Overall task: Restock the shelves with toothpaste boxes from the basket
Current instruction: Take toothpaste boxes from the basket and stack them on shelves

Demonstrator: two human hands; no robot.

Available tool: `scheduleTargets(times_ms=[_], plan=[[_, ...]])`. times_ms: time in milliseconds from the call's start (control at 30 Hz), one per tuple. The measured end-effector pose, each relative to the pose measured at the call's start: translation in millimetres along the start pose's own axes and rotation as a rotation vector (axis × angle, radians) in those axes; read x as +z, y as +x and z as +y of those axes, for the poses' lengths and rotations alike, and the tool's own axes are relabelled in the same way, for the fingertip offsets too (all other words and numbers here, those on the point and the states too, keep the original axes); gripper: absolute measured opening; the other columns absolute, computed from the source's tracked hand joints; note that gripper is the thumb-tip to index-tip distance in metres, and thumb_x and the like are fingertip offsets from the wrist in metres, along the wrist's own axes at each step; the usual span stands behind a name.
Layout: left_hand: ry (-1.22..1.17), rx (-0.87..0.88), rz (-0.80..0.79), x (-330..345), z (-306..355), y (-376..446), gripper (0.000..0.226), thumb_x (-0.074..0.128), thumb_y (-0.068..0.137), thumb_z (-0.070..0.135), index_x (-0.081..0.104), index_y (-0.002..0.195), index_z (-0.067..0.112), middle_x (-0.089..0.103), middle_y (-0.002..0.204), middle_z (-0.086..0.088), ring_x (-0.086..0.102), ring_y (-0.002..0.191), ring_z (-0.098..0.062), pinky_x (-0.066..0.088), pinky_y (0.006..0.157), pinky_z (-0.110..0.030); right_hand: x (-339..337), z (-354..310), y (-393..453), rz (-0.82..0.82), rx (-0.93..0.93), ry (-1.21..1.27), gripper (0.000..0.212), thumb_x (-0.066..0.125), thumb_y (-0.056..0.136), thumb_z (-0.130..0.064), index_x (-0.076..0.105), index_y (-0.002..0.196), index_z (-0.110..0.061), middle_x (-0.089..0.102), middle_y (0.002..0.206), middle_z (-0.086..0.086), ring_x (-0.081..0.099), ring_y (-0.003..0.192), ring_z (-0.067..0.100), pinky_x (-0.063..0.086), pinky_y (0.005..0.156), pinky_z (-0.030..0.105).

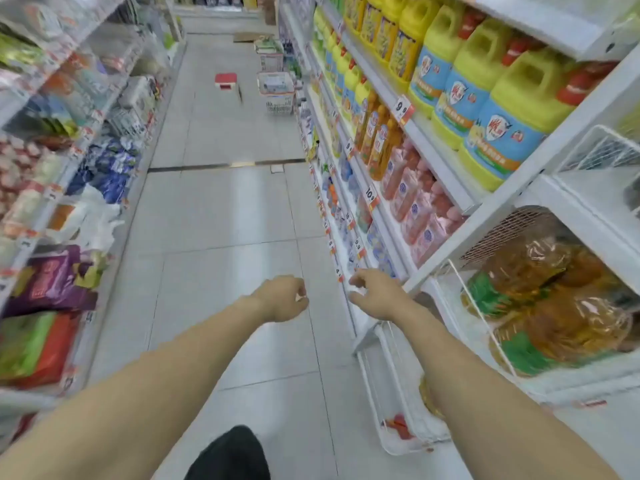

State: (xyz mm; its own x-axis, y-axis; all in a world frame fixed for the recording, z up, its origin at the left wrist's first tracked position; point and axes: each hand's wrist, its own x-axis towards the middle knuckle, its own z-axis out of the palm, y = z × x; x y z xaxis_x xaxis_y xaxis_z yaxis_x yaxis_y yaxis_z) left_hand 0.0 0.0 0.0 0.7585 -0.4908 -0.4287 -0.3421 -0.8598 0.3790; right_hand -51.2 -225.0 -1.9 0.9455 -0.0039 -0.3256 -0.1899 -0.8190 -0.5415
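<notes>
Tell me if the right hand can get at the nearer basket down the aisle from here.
Probably not: the right hand hangs far short of the basket; only open floor lies between.

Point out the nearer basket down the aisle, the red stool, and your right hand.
nearer basket [280,105]: head view, front mesh wall.
red stool [225,79]: head view, red top.
right hand [375,296]: head view, back of hand.

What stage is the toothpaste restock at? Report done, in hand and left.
Done: nothing visible; no toothpaste boxes can be made out on the shelves. In hand: nothing; the left hand and right hand are both free, fingers loosely curled. Left: reach the baskets far down the aisle beside the right shelving, then stock everything.
</notes>
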Motion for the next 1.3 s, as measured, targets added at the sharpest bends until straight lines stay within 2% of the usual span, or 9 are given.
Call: scheduleTargets(times_ms=[67, 200, 333, 433, 600, 900, 1133, 1300], plan=[[-0.021, -0.078, -0.106, 20, -16, 5, 0.041, 0.047, 0.1, 0.039, 0.054, 0.132, 0.015, 0.054, 0.132, -0.004, 0.05, 0.125, -0.025, 0.038, 0.104, -0.036, 29, 6, 18, -0.075, 0.002, -0.012, 0.034, 0.065, 0.089, -0.03, 0.063, 0.119, -0.013, 0.062, 0.119, 0.004, 0.059, 0.112, 0.02, 0.047, 0.096, 0.032], [-0.07, -0.205, -0.298, 67, -66, 19, 0.048, 0.047, 0.098, 0.043, 0.048, 0.138, 0.016, 0.048, 0.139, -0.004, 0.048, 0.127, -0.025, 0.038, 0.107, -0.039, 100, 8, 44, -0.326, 0.077, -0.034, 0.036, 0.062, 0.089, -0.036, 0.061, 0.121, -0.019, 0.059, 0.124, 0.003, 0.058, 0.116, 0.021, 0.047, 0.098, 0.035], [-0.215, -0.276, -0.355, 73, -113, 59, 0.039, 0.049, 0.098, 0.036, 0.054, 0.129, 0.014, 0.052, 0.133, -0.001, 0.052, 0.12, -0.024, 0.042, 0.101, -0.035, 134, -2, 98, -0.457, 0.169, -0.004, 0.038, 0.062, 0.092, -0.032, 0.059, 0.127, -0.017, 0.057, 0.13, 0.002, 0.057, 0.118, 0.021, 0.045, 0.101, 0.033], [-0.263, -0.327, -0.385, 48, -156, 98, 0.042, 0.048, 0.098, 0.04, 0.053, 0.132, 0.016, 0.053, 0.135, -0.003, 0.053, 0.12, -0.023, 0.043, 0.102, -0.036, 133, -25, 150, -0.511, 0.201, -0.01, 0.039, 0.058, 0.095, -0.029, 0.056, 0.132, -0.016, 0.055, 0.135, 0.002, 0.055, 0.122, 0.02, 0.042, 0.102, 0.029], [-0.27, -0.36, -0.372, -37, -224, 177, 0.045, 0.045, 0.099, 0.041, 0.05, 0.135, 0.015, 0.052, 0.139, -0.003, 0.052, 0.123, -0.022, 0.042, 0.105, -0.038, 92, -75, 265, -0.529, 0.153, -0.04, 0.04, 0.057, 0.096, -0.031, 0.054, 0.133, -0.016, 0.051, 0.137, 0.002, 0.053, 0.124, 0.02, 0.042, 0.106, 0.033], [-0.346, -0.375, -0.235, -185, -293, 373, 0.043, 0.047, 0.099, 0.044, 0.051, 0.134, 0.019, 0.05, 0.139, -0.002, 0.053, 0.121, -0.022, 0.043, 0.104, -0.04, 4, -138, 519, -0.354, 0.064, -0.02, 0.038, 0.055, 0.096, -0.032, 0.055, 0.132, -0.018, 0.053, 0.13, 0.001, 0.056, 0.117, 0.021, 0.046, 0.103, 0.037], [-0.316, -0.392, -0.224, -315, -347, 537, 0.044, 0.046, 0.098, 0.043, 0.05, 0.135, 0.019, 0.05, 0.14, -0.001, 0.052, 0.124, -0.022, 0.042, 0.105, -0.04, -70, -165, 735, -0.442, -0.025, -0.12, 0.038, 0.055, 0.095, -0.035, 0.055, 0.129, -0.017, 0.054, 0.13, 0.003, 0.055, 0.119, 0.021, 0.044, 0.103, 0.038], [-0.33, -0.395, -0.176, -408, -392, 631, 0.048, 0.044, 0.1, 0.04, 0.042, 0.143, 0.019, 0.048, 0.143, -0.002, 0.049, 0.129, -0.021, 0.041, 0.107, -0.04, -128, -199, 883, -0.44, -0.053, -0.167, 0.037, 0.055, 0.095, -0.033, 0.057, 0.128, -0.015, 0.055, 0.128, 0.005, 0.056, 0.117, 0.022, 0.045, 0.101, 0.035]])
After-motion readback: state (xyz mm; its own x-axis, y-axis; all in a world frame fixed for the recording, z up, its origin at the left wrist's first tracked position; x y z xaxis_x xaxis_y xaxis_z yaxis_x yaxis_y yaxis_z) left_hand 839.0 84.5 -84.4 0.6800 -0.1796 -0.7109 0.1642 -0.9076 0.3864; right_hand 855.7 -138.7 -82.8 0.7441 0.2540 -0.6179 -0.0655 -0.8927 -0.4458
